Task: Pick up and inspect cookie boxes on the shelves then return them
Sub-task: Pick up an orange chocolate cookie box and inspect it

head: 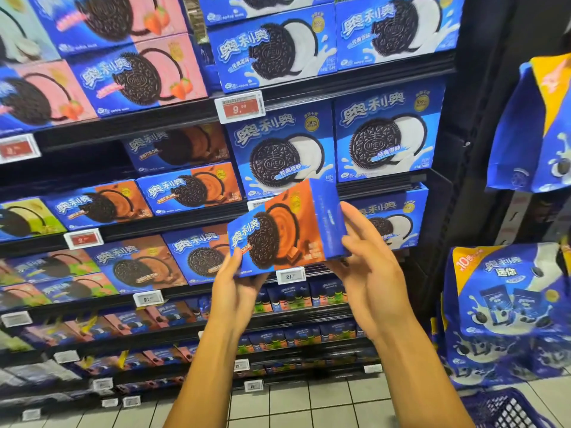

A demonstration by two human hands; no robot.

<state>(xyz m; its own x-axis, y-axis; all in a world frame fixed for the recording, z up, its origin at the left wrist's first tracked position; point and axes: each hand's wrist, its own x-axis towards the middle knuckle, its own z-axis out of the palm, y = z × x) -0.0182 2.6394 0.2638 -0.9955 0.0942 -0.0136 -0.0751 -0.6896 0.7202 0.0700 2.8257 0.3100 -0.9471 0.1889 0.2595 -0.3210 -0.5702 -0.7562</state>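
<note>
Shelves [173, 216] packed with cookie boxes fill the view. Person's holding one chocolate box [285, 227] out front, tilted, off the shelf. Left hand [239, 279] fingers curl under its bottom corner, right hand [369, 251] wraps the side. Probably best to keep both grips snug while turning it.

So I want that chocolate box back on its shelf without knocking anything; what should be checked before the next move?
1. Both hands on the chocolate cookie box: ok, left hand at its lower left corner, right hand at its right end.
2. Box level: not ok, it is tilted.
3. Matching chocolate boxes located: ok, up and left.
4. Free slot there: cannot tell.
5. Basket clear of arms: ok.
</note>
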